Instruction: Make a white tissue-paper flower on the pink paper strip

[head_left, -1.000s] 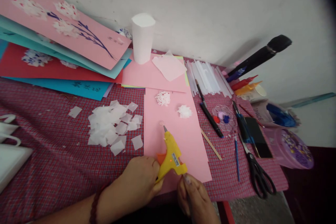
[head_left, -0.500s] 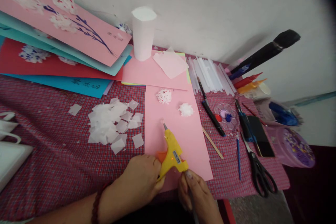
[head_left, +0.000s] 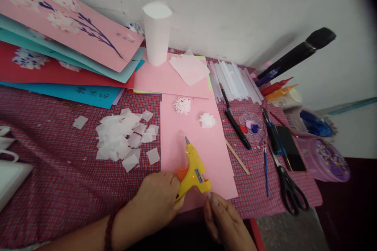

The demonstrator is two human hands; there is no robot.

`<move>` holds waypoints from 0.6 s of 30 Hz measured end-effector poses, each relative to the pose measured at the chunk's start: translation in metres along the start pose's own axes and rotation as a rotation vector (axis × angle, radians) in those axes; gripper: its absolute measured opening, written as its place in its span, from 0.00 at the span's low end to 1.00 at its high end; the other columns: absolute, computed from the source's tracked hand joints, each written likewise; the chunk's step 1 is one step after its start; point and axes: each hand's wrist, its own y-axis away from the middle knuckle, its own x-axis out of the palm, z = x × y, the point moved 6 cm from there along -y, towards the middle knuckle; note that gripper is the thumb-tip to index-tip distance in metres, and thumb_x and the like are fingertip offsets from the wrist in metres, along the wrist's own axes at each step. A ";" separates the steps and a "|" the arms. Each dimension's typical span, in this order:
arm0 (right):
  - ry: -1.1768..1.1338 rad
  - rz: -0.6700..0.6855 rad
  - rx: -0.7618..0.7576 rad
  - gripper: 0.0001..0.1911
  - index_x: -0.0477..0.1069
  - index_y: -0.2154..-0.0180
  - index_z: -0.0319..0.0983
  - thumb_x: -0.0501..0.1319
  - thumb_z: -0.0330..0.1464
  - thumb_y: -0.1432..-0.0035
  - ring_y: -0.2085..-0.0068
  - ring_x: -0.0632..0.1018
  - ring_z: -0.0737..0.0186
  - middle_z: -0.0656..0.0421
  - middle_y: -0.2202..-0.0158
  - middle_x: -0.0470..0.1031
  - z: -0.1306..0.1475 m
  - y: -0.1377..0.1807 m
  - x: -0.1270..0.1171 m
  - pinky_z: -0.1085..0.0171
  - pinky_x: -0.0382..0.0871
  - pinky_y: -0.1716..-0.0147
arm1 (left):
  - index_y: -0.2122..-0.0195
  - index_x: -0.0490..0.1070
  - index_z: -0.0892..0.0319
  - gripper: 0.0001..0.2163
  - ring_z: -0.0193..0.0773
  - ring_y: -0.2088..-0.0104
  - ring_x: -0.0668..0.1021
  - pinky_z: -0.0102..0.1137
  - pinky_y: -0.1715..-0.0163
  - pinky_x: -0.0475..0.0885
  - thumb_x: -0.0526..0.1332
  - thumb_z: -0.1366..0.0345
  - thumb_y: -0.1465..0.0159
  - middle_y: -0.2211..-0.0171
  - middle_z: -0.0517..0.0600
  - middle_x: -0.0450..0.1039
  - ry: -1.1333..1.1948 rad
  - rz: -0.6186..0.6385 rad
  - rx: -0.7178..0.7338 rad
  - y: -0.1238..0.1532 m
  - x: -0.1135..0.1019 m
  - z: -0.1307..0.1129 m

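Observation:
My left hand point(head_left: 160, 196) is wrapped round the handle of a yellow hot glue gun point(head_left: 194, 170) with an orange trigger. The gun's nozzle points away from me, just beside a small clear blob of glue point(head_left: 181, 133) on the pink card point(head_left: 200, 153). Behind the gun, my right hand point(head_left: 225, 217) is closed on a translucent glue stick point(head_left: 209, 195) at the gun's rear end; most of the stick is hidden by the fingers. Further up the card sit a red-speckled white paper flower point(head_left: 182, 105) and a plain white one point(head_left: 207, 120).
Left of the card lies a heap of white paper squares point(head_left: 118, 135). Finished flower cards point(head_left: 97, 43) are stacked at back left, near a white paper cylinder point(head_left: 157, 39). On the right are spare glue sticks point(head_left: 232, 80), a paint palette point(head_left: 251, 127), scissors point(head_left: 290, 190) and a phone point(head_left: 290, 149).
My right hand has drawn back slightly from the gun's rear, and a bit of the stick shows. The nozzle now sits a little right of the glue blob. The view has shifted slightly.

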 end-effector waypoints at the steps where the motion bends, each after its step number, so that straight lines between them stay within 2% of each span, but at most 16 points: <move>1: 0.000 -0.013 -0.001 0.23 0.60 0.77 0.39 0.48 0.49 0.38 0.84 0.55 0.72 0.69 0.87 0.54 -0.001 -0.001 0.000 0.70 0.48 0.84 | 0.70 0.72 0.62 0.11 0.43 0.71 0.77 0.37 0.70 0.74 0.54 0.62 0.37 0.72 0.53 0.75 0.005 0.006 0.013 0.001 0.000 0.000; 6: 0.001 -0.023 -0.017 0.24 0.59 0.78 0.40 0.48 0.51 0.39 0.85 0.54 0.72 0.69 0.88 0.53 -0.002 -0.003 0.001 0.69 0.46 0.84 | 0.69 0.73 0.61 0.10 0.42 0.71 0.77 0.36 0.69 0.73 0.54 0.64 0.38 0.71 0.53 0.75 0.027 0.024 0.053 0.002 -0.003 0.000; 18: 0.040 -0.053 -0.052 0.23 0.58 0.78 0.40 0.48 0.48 0.37 0.84 0.55 0.71 0.69 0.88 0.53 0.004 -0.007 0.005 0.69 0.48 0.83 | 0.68 0.73 0.61 0.12 0.44 0.71 0.77 0.39 0.69 0.74 0.52 0.62 0.37 0.71 0.54 0.76 0.039 0.072 0.039 0.000 -0.007 0.000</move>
